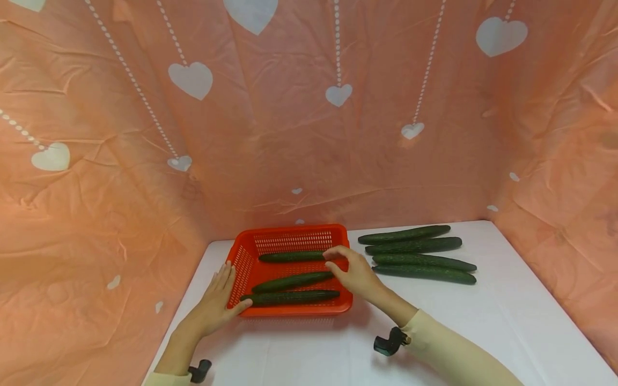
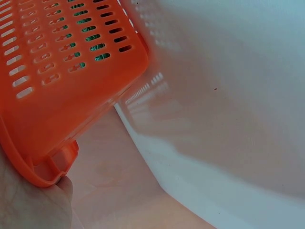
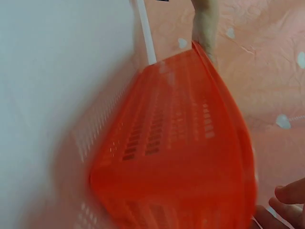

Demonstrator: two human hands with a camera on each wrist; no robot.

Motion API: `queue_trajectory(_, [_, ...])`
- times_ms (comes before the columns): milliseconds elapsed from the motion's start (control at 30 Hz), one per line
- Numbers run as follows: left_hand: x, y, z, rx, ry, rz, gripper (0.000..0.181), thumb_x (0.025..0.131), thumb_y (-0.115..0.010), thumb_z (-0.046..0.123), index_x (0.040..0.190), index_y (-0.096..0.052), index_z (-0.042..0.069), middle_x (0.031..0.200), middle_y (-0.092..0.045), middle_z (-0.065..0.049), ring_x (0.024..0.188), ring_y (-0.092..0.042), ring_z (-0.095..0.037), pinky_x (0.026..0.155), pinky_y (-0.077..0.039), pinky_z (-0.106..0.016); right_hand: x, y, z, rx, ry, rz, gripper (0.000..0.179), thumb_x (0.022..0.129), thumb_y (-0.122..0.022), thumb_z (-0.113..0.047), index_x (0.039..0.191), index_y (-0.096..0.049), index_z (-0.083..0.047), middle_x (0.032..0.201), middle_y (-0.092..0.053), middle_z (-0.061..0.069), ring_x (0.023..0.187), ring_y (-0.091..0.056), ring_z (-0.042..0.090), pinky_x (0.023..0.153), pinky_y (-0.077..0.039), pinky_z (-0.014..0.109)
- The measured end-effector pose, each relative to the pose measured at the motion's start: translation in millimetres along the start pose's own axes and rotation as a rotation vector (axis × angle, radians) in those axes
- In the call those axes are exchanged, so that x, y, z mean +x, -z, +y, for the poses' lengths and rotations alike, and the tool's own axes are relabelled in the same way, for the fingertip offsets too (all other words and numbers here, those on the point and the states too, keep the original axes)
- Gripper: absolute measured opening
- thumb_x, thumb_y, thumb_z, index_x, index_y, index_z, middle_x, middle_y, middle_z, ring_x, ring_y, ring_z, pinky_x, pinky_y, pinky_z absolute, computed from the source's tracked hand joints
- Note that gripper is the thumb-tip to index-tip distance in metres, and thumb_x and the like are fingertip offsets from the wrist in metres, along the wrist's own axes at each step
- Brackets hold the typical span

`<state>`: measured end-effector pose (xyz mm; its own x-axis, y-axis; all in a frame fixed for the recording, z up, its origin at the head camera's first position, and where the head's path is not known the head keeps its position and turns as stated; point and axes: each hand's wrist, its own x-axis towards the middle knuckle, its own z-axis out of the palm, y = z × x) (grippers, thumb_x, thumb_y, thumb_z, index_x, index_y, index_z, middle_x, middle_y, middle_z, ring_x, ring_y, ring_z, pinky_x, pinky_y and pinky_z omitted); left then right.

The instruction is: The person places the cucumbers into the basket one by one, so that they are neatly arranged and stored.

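Observation:
A red plastic basket (image 1: 295,310) with slotted walls holds three cucumbers: a rear cucumber (image 1: 289,257), a middle cucumber (image 1: 292,281) and a front cucumber (image 1: 294,297). My left hand (image 1: 212,306) rests along the basket's left rim, fingers straight and thumb over the front corner. In the left wrist view the palm is beside the basket's handle (image 2: 64,160). My right hand (image 1: 357,273) reaches over the right rim, its thumb and fingers parted by the rear cucumber's right end. The right wrist view shows bent fingers (image 3: 290,210) beyond the rim.
Several more cucumbers (image 1: 417,245) lie side by side on the white table (image 1: 487,316), right of the basket. Behind and at both sides hangs an orange cloth (image 1: 289,134) with white hearts. A black wrist device (image 1: 390,342) sits by the right cuff.

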<state>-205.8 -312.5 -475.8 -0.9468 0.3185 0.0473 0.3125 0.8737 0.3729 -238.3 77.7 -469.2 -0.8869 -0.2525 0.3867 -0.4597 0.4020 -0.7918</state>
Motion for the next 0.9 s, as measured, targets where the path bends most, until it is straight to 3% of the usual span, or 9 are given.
queue_trajectory(133, [0.7,-1.6,-1.1,-0.007,-0.003,0.002,0.109,0.101,-0.066,0.06,0.167,-0.015,-0.009,0.177,-0.002,-0.028,0.163,0.0,-0.05,0.13,-0.006,-0.066,-9.6,18,7,0.013,0.002,0.036,0.024,0.098,-0.078,-0.006,0.122,-0.075,-0.006,0.119,-0.077,0.008,0.116,-0.07,0.032,0.106,-0.054,0.059])
queue_trajectory(367, [0.0,-3.8,-2.4,-0.039,0.004,-0.008,0.109,0.101,-0.065,0.061,0.168,-0.013,-0.008,0.178,0.001,-0.026,0.164,0.004,-0.049,0.133,0.01,-0.045,-30.9,47,28,-0.081,0.018,0.109,0.027,0.096,-0.08,-0.004,0.123,-0.075,-0.006,0.121,-0.077,0.007,0.11,-0.071,0.033,0.098,-0.057,0.061])
queue_trajectory(600, [-1.2,-3.0,-1.7,-0.029,0.018,-0.016,0.109,0.101,-0.065,0.06,0.168,-0.013,-0.009,0.178,0.002,-0.026,0.164,0.004,-0.048,0.132,-0.002,-0.061,-54.2,75,45,-0.146,0.009,0.113,0.032,0.095,-0.082,-0.004,0.125,-0.074,-0.006,0.12,-0.077,0.006,0.109,-0.071,0.034,0.095,-0.059,0.056])
queue_trajectory(900, [0.7,-0.4,0.4,-0.013,0.011,-0.008,0.108,0.101,-0.066,0.058,0.167,-0.015,-0.01,0.178,-0.001,-0.027,0.164,0.002,-0.049,0.129,-0.006,-0.069,-76.5,110,67,-0.244,-0.019,0.142,0.035,0.094,-0.083,-0.008,0.127,-0.072,-0.007,0.121,-0.077,0.007,0.111,-0.071,0.033,0.093,-0.058,0.053])
